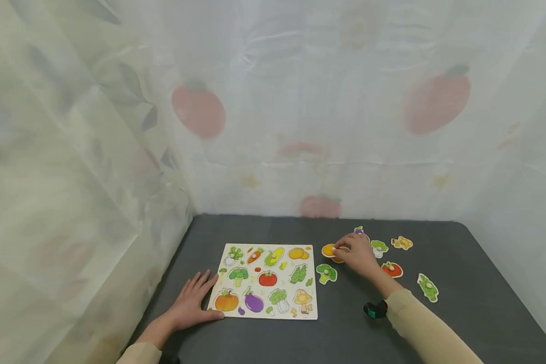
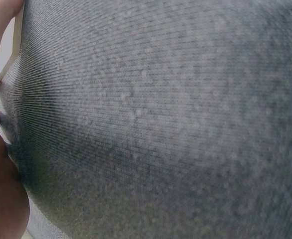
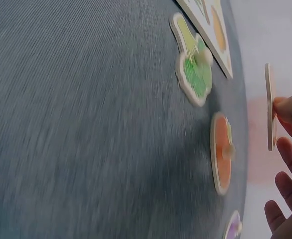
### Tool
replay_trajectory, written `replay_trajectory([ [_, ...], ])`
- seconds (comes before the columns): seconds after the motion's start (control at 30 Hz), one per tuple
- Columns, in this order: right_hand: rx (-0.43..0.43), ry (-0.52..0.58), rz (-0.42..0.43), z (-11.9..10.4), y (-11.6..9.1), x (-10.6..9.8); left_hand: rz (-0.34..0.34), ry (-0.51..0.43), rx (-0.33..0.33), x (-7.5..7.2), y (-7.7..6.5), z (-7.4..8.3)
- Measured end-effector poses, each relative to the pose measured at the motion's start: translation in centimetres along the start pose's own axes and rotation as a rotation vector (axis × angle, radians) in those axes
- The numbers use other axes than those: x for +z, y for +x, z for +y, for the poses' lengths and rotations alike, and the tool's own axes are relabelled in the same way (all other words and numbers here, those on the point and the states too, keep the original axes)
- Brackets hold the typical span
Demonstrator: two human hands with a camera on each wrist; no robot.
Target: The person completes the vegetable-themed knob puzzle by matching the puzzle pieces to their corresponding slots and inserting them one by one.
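Observation:
A white vegetable puzzle board (image 1: 264, 294) lies on the dark table, with knobs showing on the greens, carrot and corn in its top row. My left hand (image 1: 192, 302) rests at the board's left edge, fingers spread, thumb along the lower corner. To the right of the board, my right hand (image 1: 358, 254) pinches a yellow potato puzzle piece (image 1: 328, 250). In the right wrist view the potato piece (image 3: 269, 107) is held edge-on, raised off the table. Beneath it lies an orange pumpkin piece (image 3: 220, 154), partly hidden by the hand in the head view. A broccoli piece (image 1: 326, 273) is close by.
More knobbed pieces lie around the right arm: an eggplant (image 1: 359, 230), a cabbage (image 1: 379, 247), a mushroom (image 1: 402, 242), a tomato (image 1: 393, 270) and a pea pod (image 1: 428, 288). Printed curtains (image 1: 273, 116) hang behind and beside the table.

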State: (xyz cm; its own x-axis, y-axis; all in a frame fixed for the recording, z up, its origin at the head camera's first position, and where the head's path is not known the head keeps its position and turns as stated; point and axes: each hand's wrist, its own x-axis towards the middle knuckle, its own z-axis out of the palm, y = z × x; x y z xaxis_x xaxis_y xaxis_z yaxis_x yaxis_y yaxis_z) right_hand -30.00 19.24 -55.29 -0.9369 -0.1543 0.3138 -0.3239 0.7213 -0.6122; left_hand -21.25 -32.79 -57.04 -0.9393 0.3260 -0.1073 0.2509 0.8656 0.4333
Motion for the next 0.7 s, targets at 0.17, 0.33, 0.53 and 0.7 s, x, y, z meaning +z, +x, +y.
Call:
replay_trajectory([
  [0.17, 0.010, 0.000, -0.036, -1.2, 0.9, 1.8, 0.001, 0.014, -0.001, 0.0, 0.0, 0.1],
  [0.33, 0.023, -0.035, -0.071, -2.2, 1.5, 3.1, 0.000, 0.022, -0.004, 0.1, 0.1, -0.1],
  [0.53, 0.036, -0.057, -0.105, -3.0, 2.0, 4.3, -0.004, 0.020, -0.003, 0.2, 0.3, -0.3],
  [0.7, 0.045, -0.063, -0.113, -3.6, 2.5, 5.4, -0.003, 0.013, -0.002, 0.2, 0.2, -0.2],
])
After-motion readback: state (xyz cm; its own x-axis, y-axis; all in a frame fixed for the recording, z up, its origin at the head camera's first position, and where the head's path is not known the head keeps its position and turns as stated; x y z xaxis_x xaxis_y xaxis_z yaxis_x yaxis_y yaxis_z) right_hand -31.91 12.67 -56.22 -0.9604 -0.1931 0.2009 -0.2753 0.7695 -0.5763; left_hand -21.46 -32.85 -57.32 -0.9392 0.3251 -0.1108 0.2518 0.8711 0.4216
